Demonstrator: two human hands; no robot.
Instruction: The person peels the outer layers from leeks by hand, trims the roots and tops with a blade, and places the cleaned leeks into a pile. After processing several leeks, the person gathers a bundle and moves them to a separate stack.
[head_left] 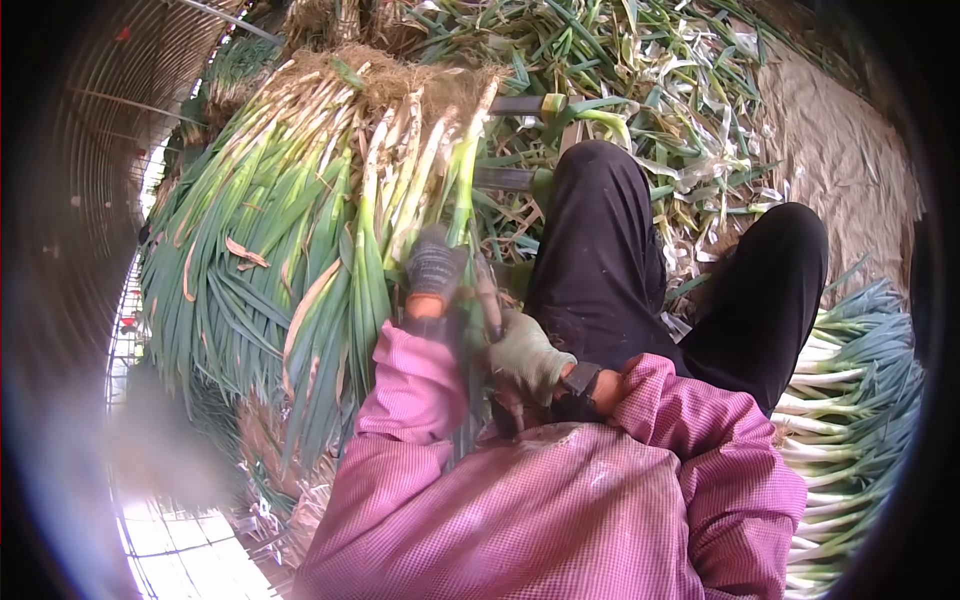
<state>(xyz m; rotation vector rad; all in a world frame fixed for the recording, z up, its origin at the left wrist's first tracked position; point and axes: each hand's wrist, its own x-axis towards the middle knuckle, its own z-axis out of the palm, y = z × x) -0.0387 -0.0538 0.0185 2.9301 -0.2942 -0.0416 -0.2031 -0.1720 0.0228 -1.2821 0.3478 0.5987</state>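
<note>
A thick heap of long green onions with pale stems and brown roots lies in front of me on the left. My left hand, in a grey glove with an orange cuff, is over the lower stems at the heap's right side, blurred by motion; its fingers are not clear. Close on its right, my right hand, in a pale glove, is closed around something brownish and leafy that I cannot make out. One onion with a bright green stem stretches up beyond both hands.
Trimmed onions lie stacked at the right. Loose leaves and peelings cover the ground ahead, beside a brown sheet. Dark bars with green ends jut out near my knees. A wire mesh runs along the left.
</note>
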